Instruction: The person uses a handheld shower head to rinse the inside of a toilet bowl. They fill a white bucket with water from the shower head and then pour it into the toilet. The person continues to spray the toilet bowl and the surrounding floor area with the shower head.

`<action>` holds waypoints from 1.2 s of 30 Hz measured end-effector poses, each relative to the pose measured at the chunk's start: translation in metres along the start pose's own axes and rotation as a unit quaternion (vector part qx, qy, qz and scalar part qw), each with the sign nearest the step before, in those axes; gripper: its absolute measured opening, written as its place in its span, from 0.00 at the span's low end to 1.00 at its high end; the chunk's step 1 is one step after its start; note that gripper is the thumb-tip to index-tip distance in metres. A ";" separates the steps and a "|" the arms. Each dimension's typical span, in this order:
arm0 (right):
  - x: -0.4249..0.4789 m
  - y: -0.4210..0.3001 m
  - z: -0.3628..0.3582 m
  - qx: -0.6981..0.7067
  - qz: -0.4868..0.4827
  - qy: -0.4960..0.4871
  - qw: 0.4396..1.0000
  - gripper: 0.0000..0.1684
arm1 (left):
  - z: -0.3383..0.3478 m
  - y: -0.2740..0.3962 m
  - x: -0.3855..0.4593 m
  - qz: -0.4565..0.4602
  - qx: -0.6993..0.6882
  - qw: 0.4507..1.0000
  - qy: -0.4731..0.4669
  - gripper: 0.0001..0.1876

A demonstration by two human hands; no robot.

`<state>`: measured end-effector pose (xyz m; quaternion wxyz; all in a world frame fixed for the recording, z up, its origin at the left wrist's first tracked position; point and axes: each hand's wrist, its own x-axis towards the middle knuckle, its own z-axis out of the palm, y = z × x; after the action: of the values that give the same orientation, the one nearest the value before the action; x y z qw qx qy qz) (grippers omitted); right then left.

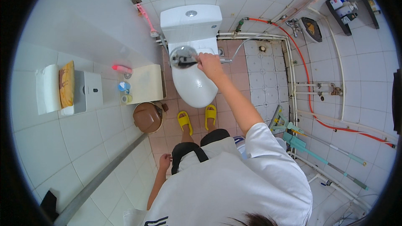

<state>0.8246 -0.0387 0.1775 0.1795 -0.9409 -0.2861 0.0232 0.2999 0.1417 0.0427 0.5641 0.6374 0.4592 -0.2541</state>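
My right hand (pixel 209 64) grips the handle of a chrome handheld shower head (pixel 183 57) above the closed lid (pixel 196 84) of a white toilet. A grey hose (pixel 243 44) runs from the handle's end toward the wall pipes. Faint streaks, seemingly water spray, show in front of the toilet tank (pixel 191 22), which has a round flush button (pixel 191 13) on top. Low at my side, next to the black shorts (pixel 185 152), hangs my left hand (pixel 165 162); nothing shows in it and its fingers are loosely apart.
A pink brush (pixel 146 18) hangs left of the tank. A brown-lidded bin (pixel 148 117) stands beside a cream ledge (pixel 147 83) with small containers. Along the right wall run an orange hose (pixel 301 56) and white pipes. A squeegee (pixel 279 122) and a teal-handled tool (pixel 295 142) lean there.
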 end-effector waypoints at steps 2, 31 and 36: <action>-0.009 -0.001 0.006 -0.026 -0.032 0.003 0.999 0.12 | -0.003 -0.008 0.001 -0.009 -0.008 1.000 0.001 0.14; -0.202 0.075 0.080 -0.067 0.000 -0.280 0.958 0.15 | 0.033 0.055 0.080 0.138 0.207 0.968 -0.042 0.09; -0.225 0.095 0.086 -0.005 0.124 -0.237 0.964 0.14 | 0.060 0.047 0.144 0.088 0.192 0.973 -0.090 0.10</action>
<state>0.6744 -0.2073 0.0505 0.0972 -0.9376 -0.2018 0.2661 0.4168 0.1303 -0.0697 0.4905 0.7459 0.2916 -0.3436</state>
